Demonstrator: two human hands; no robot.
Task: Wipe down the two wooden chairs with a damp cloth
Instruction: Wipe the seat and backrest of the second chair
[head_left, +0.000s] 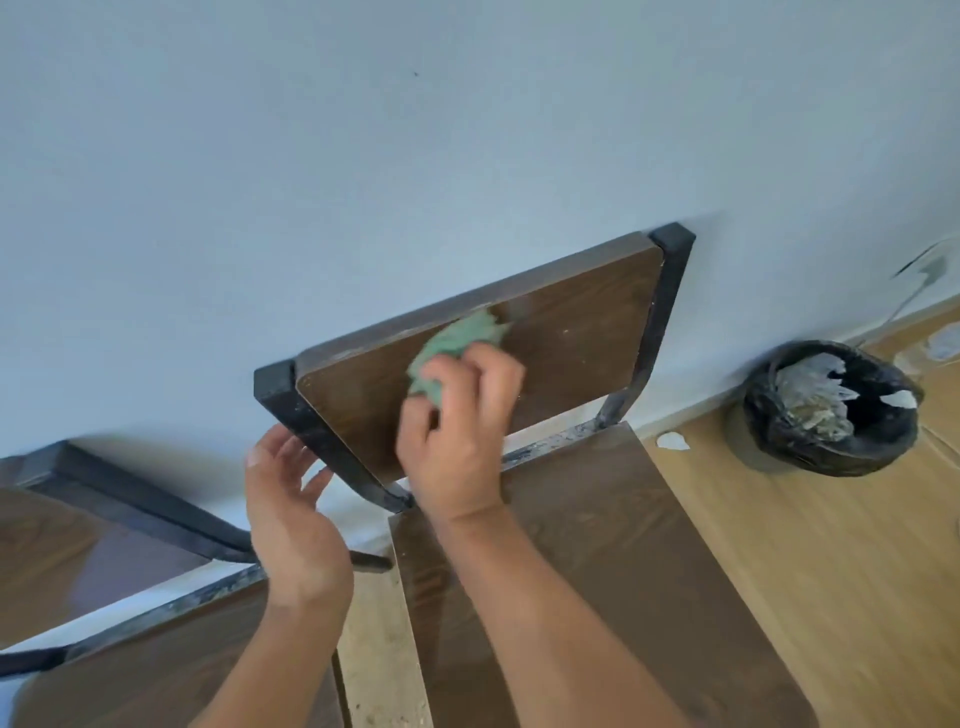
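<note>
Two dark wooden chairs with black metal frames stand side by side against a pale wall. My right hand (457, 436) presses a crumpled green cloth (457, 343) against the backrest (582, 332) of the right chair, near its top edge. The right chair's seat (613, 571) lies below my forearm. My left hand (291, 514) hovers with fingers spread beside the backrest's left metal post (317, 431), just short of touching it. The left chair (62, 561) shows its backrest and part of its seat at the lower left.
A round bin (831, 410) lined with a black bag and filled with crumpled waste stands on the wooden floor (831, 571) to the right, by the wall. A white scrap (672, 441) lies on the floor near it. A narrow gap separates the two seats.
</note>
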